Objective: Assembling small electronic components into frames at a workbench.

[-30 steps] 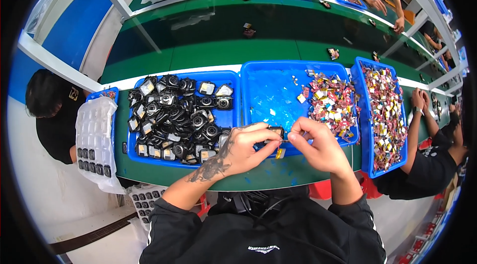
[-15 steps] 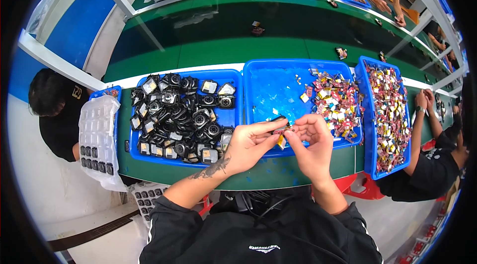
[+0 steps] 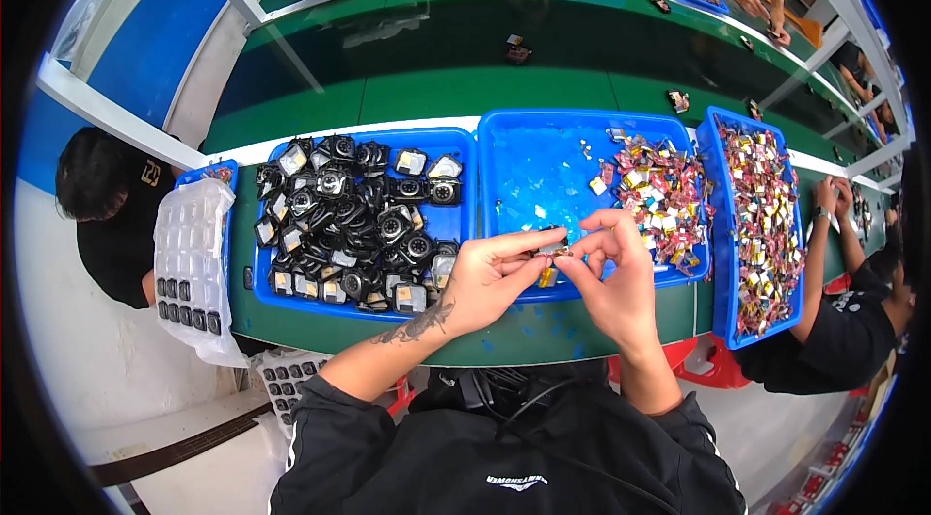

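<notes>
In front of me, over the near edge of the blue trays, my left hand [image 3: 483, 284] is closed, its fingers holding a black watch case [image 3: 553, 235] that shows only in part. My right hand [image 3: 618, 284] pinches with thumb and forefinger at a small circuit board with a yellow-taped piece [image 3: 548, 276], which hangs between the two hands just below the case. Fingers cover most of both parts, so I cannot tell how they are joined.
A blue tray [image 3: 469, 185] heaped with black watch cases stands left. Another blue tray [image 3: 524, 117] holds small red, yellow and white boards, as does a narrow tray [image 3: 715, 214] to its right. Beyond runs a green belt [image 3: 407, 88]. Co-workers [image 3: 107, 253] sit at both sides.
My right forefinger has lifted a little, and the yellow-taped piece has shifted slightly between my hands. The view has moved slightly.
</notes>
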The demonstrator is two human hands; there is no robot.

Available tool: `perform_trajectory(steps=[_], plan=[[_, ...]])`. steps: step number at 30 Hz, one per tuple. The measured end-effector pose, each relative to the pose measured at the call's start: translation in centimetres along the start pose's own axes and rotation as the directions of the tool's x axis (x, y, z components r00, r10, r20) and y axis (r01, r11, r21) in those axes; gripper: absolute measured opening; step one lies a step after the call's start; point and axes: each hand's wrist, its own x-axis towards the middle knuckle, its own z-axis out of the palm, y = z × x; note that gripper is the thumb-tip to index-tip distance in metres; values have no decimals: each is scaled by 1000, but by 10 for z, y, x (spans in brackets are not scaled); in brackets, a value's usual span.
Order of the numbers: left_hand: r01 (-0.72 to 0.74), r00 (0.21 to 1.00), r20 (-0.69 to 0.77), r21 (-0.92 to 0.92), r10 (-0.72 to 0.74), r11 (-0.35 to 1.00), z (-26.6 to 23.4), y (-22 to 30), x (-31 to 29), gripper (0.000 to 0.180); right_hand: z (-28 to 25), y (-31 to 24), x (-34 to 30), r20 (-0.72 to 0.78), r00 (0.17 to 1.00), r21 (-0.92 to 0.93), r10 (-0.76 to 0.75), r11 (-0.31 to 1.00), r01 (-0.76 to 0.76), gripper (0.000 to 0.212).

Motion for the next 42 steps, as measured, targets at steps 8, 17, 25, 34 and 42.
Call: perform_trajectory(steps=[8, 17, 25, 34, 42], plan=[[-21, 996, -86, 6, 21, 1000, 6, -2, -2, 49, 0, -2, 1, 42, 999, -177, 11, 984, -4, 42], [7, 975, -215, -201, -51, 980, 6, -7, 1, 50, 26, 14, 1, -77, 997, 114, -32, 993, 40, 39], [-104, 921, 23, 976, 389, 189, -51, 52, -5, 47, -23, 26, 110, 208, 977, 189, 47, 978, -87, 40], [-89, 996, 93, 957, 2, -278, -84, 82, -46, 49, -68, 108, 272, -185, 949, -607, 255, 730, -315, 26], [-26, 981, 25, 1000, 193, 6, -96, 79, -29, 20, -69, 25, 187, 218, 975, -788, 27, 594, 160, 12]])
